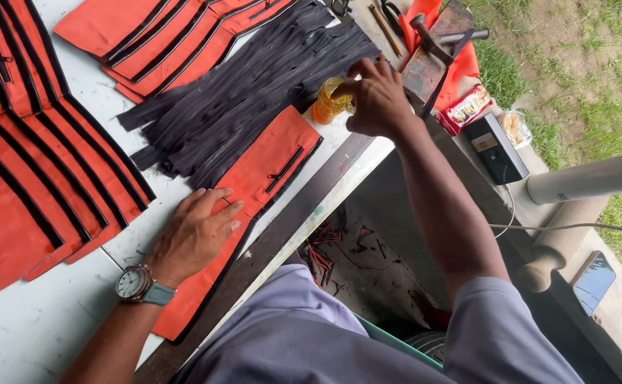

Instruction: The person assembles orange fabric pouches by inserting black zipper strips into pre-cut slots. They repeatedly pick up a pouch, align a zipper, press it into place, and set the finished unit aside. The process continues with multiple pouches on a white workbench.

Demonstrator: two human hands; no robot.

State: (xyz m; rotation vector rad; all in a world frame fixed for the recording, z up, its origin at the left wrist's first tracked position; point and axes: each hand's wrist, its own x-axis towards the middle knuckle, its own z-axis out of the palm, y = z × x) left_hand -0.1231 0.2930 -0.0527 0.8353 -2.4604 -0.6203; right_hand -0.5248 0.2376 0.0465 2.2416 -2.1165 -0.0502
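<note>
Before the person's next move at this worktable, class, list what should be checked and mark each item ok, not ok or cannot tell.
1. Left hand lies flat on the orange fabric piece, pinning it: ok.
2. Right hand grips the small amber bottle: ok.
3. Bottle is capped: cannot tell, the hand covers its top.
4. Pile of black strips is within reach beside the fabric: ok.
5. Fabric lies fully on the white table: not ok, its near end crosses the dark edge strip.

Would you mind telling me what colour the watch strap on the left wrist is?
The watch strap is teal green, seen best in the head view, on the left hand.
</note>
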